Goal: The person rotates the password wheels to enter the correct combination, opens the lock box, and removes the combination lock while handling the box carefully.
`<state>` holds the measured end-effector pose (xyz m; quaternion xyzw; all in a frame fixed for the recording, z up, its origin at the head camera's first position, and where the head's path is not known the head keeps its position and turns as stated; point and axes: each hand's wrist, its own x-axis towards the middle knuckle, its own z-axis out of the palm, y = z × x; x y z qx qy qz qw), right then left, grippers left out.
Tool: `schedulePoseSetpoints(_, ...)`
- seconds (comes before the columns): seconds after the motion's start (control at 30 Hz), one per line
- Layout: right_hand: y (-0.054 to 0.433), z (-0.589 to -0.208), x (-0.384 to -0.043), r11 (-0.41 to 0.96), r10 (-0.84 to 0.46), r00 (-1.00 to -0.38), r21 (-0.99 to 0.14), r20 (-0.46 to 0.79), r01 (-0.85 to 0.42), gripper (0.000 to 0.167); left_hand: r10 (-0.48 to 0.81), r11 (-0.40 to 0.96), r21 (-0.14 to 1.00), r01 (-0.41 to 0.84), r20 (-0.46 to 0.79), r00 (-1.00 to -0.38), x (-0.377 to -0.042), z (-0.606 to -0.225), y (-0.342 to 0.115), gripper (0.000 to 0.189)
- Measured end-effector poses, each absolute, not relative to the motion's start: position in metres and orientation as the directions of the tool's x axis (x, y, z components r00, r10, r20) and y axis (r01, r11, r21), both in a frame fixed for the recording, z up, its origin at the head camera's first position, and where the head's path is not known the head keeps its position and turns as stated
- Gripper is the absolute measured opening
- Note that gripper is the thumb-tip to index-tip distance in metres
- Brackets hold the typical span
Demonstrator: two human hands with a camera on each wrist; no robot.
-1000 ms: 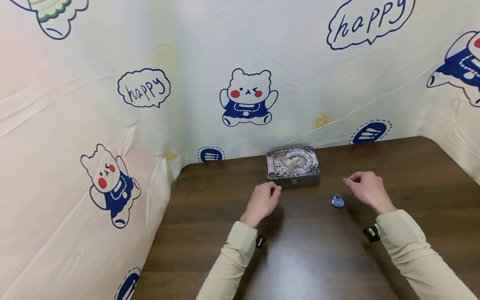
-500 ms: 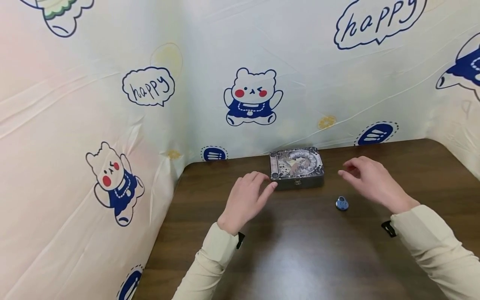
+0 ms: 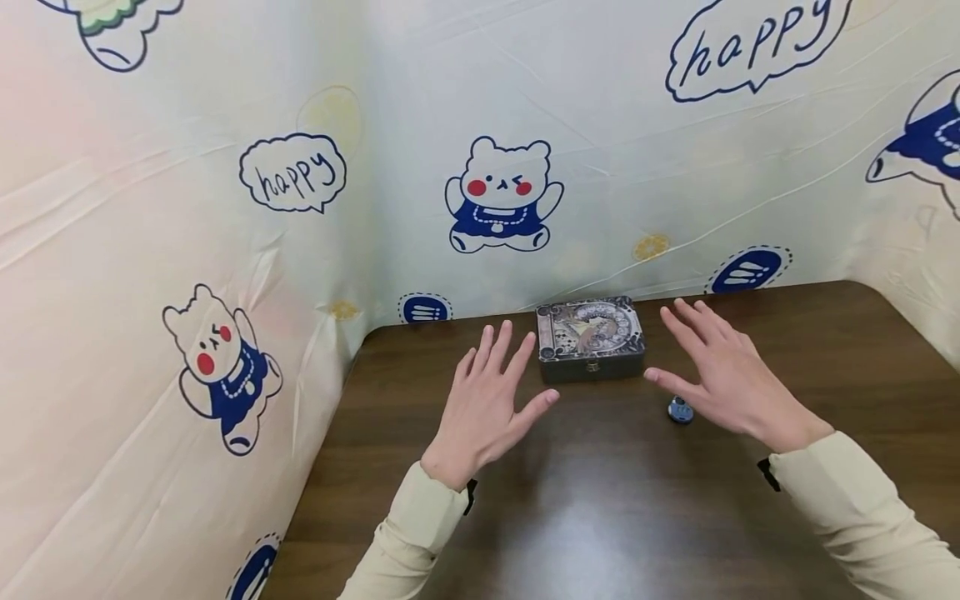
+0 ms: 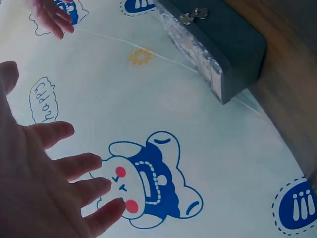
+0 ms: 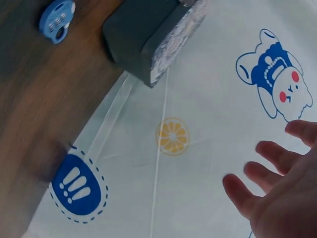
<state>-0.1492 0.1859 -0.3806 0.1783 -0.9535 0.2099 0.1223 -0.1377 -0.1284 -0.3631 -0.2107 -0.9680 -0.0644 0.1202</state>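
A dark rectangular tin box (image 3: pixel 592 337) with an ornate printed lid stands closed near the back of the table. A small metal clasp (image 3: pixel 593 366) sits on its front face. To the left of the box my left hand (image 3: pixel 483 404) hovers with fingers spread, holding nothing. My right hand (image 3: pixel 723 375) is spread too, over the table to the right of the box, and it holds nothing. Partly behind my right hand in the head view lies a small blue combination padlock (image 3: pixel 680 410). The right wrist view gives the padlock (image 5: pixel 57 21) in full, with its dials showing.
The brown wooden table (image 3: pixel 600 517) reaches back to a pale printed cloth (image 3: pixel 405 167) hung around its back and sides. The box stands close to the back cloth. Dark wrist straps (image 3: pixel 471 497) show at both cuffs.
Both hands had their fingers curled in a second ago. They have since moved apart and their fingers have spread straight. The box and padlock stay in place on the table.
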Motion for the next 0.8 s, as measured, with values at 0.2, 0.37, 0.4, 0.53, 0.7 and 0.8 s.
schedulePoseSetpoints(0.2, 0.18, -0.385, -0.149, 0.873, -0.311, -0.902, -0.285, 0.298, -0.395, 0.087, 0.37, 0.918, 0.064, 0.392, 0.223, -0.902, -0.137, -0.371, -0.126, 0.078)
schedulePoseSetpoints(0.37, 0.172, -0.39, -0.15, 0.876, -0.322, -0.901, -0.271, 0.29, -0.4, 0.087, 0.35, 0.927, 0.055, 0.372, 0.238, -0.906, -0.137, -0.373, -0.121, 0.078)
schedulePoseSetpoints(0.4, 0.171, -0.392, -0.15, 0.875, -0.325, -0.901, -0.27, 0.288, -0.402, 0.087, 0.347, 0.928, 0.054, 0.369, 0.242, -0.906, -0.137, -0.374, -0.12, 0.077)
schedulePoseSetpoints(0.53, 0.166, -0.396, -0.149, 0.866, -0.337, -0.895, -0.277, 0.292, -0.416, 0.086, 0.332, 0.934, 0.052, 0.353, 0.231, -0.915, -0.137, -0.374, -0.117, 0.077)
schedulePoseSetpoints(0.7, 0.165, -0.398, -0.15, 0.858, -0.347, -0.886, -0.279, 0.307, -0.432, 0.085, 0.325, 0.937, 0.055, 0.345, 0.225, -0.918, -0.137, -0.375, -0.116, 0.077)
schedulePoseSetpoints(0.8, 0.165, -0.398, -0.149, 0.86, -0.345, -0.886, -0.274, 0.31, -0.431, 0.085, 0.323, 0.937, 0.058, 0.344, 0.227, -0.919, -0.138, -0.376, -0.115, 0.077)
